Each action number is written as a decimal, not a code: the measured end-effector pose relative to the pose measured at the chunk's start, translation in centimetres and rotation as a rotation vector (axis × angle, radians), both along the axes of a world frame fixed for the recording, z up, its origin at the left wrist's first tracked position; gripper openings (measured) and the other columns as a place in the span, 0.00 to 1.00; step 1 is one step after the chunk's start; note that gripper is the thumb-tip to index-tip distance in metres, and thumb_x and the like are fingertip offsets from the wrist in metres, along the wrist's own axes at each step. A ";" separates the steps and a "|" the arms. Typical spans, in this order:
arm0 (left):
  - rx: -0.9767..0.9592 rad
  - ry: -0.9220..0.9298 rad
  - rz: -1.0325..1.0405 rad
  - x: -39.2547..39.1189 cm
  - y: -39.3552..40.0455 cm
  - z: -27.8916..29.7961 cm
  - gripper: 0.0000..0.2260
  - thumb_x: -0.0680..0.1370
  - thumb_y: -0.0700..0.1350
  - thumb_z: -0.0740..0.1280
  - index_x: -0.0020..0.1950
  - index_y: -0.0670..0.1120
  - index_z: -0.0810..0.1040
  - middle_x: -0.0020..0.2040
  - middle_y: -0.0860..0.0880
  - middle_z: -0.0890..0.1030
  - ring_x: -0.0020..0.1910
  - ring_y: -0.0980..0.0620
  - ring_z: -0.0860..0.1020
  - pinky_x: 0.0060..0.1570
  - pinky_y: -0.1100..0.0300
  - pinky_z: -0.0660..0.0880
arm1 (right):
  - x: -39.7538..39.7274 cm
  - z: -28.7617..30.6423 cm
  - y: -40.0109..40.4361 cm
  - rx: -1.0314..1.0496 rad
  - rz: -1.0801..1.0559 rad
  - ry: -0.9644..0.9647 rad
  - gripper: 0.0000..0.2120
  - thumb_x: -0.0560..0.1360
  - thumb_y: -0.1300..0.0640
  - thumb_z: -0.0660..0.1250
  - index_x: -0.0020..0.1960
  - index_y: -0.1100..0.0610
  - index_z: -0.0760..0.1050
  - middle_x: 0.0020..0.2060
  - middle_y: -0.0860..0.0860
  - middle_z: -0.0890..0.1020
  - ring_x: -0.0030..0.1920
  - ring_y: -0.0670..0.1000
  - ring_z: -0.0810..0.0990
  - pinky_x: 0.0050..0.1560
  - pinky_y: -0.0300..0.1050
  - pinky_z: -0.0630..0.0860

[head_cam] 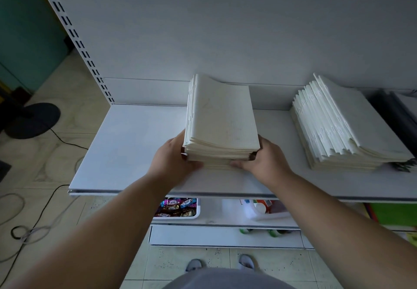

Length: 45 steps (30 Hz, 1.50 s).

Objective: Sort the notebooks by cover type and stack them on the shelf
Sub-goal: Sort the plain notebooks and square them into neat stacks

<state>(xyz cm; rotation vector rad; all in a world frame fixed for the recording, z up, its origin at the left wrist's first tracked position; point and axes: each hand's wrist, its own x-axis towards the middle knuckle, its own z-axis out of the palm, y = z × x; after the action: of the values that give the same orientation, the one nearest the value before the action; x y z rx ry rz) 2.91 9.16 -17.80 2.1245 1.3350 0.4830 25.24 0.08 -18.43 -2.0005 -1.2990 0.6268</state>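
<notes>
Shelf [135, 148], white, frame centre. Stack [222, 121] of cream notebooks stands on it at centre, near end lower layers showing dark cover corners.
Left hand [173, 160]: grasps the stack's near left corner, fingers curled round its side, thumb along the front edge.
Right hand [266, 160]: grasps the near right corner likewise.
Second stack [347, 126], at 3 o'clock of the first, well apart, fanned stepwise, white spines showing; clear of both hands.
Dark folders [392, 108], at 3 o'clock of the second stack, just beside it, partly cut off.
Tray [180, 208], lower shelf, 6 o'clock: holds wrapped sweets.
White bottle [255, 209], beside the tray, 5 o'clock.
Fan base [33, 119], floor, 9 o'clock; cables [33, 232] at 8 o'clock.
</notes>
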 end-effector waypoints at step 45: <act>-0.806 -0.799 0.027 2.2 3.9 2.0 0.37 0.75 0.71 0.62 0.79 0.54 0.64 0.74 0.58 0.69 0.73 0.57 0.67 0.76 0.50 0.59 | 2.4 1.0 7.3 -0.003 -0.194 1.042 0.38 0.70 0.25 0.60 0.66 0.52 0.77 0.62 0.55 0.81 0.61 0.56 0.81 0.64 0.57 0.74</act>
<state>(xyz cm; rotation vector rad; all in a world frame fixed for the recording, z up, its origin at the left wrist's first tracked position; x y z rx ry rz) 5.12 13.07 -15.79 1.0682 0.8612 0.5853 27.60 7.40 -17.43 -1.3884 -0.4560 1.3167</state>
